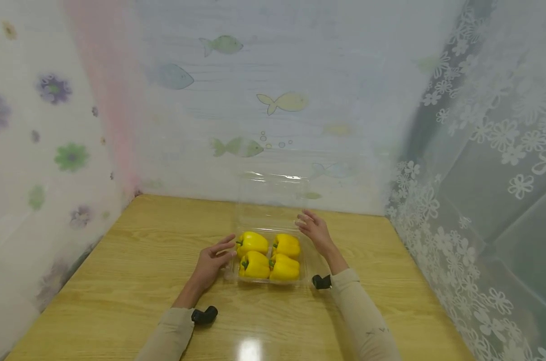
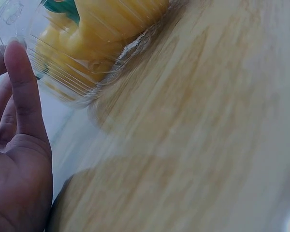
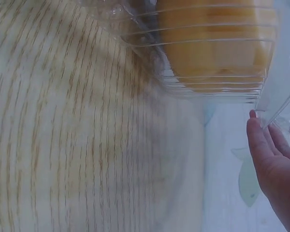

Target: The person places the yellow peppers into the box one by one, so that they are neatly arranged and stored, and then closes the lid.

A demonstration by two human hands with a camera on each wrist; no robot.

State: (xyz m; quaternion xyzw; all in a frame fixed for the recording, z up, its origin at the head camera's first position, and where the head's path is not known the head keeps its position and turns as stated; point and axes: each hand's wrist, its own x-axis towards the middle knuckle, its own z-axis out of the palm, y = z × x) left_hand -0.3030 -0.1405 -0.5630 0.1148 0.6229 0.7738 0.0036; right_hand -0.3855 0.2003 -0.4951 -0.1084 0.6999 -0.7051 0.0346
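Note:
Several yellow bell peppers (image 1: 285,268) with green stems sit in two rows in a clear plastic clamshell box (image 1: 305,271). Its transparent lid (image 1: 273,198) stands raised at the back. My left hand (image 1: 211,261) is at the box's left side with fingers extended; in the left wrist view, a fingertip (image 2: 15,43) is right at the rim. On the other side, my right hand (image 1: 316,233) is by the back right corner, near the lid's lower edge. The right wrist view has its fingertips (image 3: 253,121) close under the box's rim, fingers lightly bent.
The box stands on a wood-grain table (image 1: 142,260). Behind it hangs a pale curtain with fish prints (image 1: 223,45), and flowered sheets (image 1: 70,155) close in both sides. Black wrist devices (image 1: 205,316) sit at each sleeve.

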